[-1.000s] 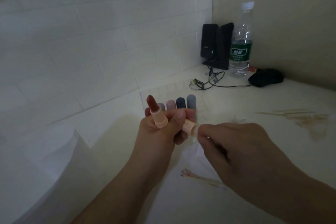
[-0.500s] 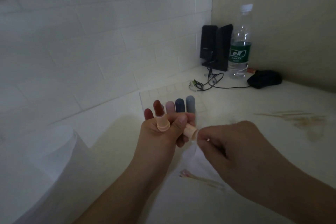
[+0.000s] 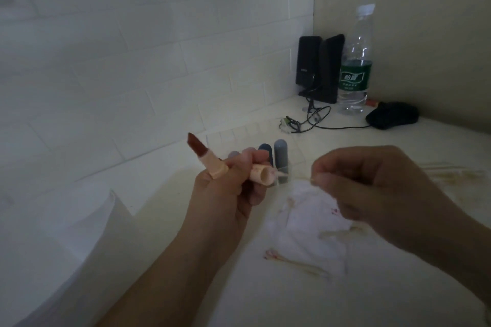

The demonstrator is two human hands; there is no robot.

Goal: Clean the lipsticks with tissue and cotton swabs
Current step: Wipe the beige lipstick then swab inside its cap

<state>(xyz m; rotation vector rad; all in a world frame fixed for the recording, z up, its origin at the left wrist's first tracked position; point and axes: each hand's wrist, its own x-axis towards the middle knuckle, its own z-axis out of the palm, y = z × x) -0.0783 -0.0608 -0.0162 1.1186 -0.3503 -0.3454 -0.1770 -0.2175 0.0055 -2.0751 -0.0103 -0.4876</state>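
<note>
- a peach-coloured lipstick (image 3: 210, 159) with its dark red bullet extended is held near the middle of the view, above a pale tabletop (image 3: 398, 287), tilted so the bullet points up and to the left.
- the left hand (image 3: 228, 188) has its fingers curled round the lipstick; it also grips the matching peach cap (image 3: 261, 175), whose open mouth faces right.
- a cotton swab (image 3: 285, 175) reaches toward the cap's opening, its tip just at the mouth; the view is too blurred to tell if it touches.
- the right hand (image 3: 372, 188) pinches the other end of the swab between thumb and fingertips, with the other fingers curled in.
- below the hands, a white tissue (image 3: 313, 223) lies flat on the table with small red marks on it.
- used cotton swabs (image 3: 292, 261) with pinkish tips lie at the tissue's near left edge; another pale one lies at its right edge.
- behind the left hand, a clear acrylic organiser (image 3: 252, 133) holds capped lipsticks (image 3: 280, 154) upright in blue-grey and mauve tones.
- further back in the corner stand two black speakers (image 3: 321, 66), with a tangle of black cable (image 3: 313, 119) in front.
- a clear water bottle (image 3: 356, 61) with a green label stands just right of the speakers.
- a dark computer mouse (image 3: 392, 114) sits near the bottle.
- a white paper bag (image 3: 66, 247) fills the lower left.
</note>
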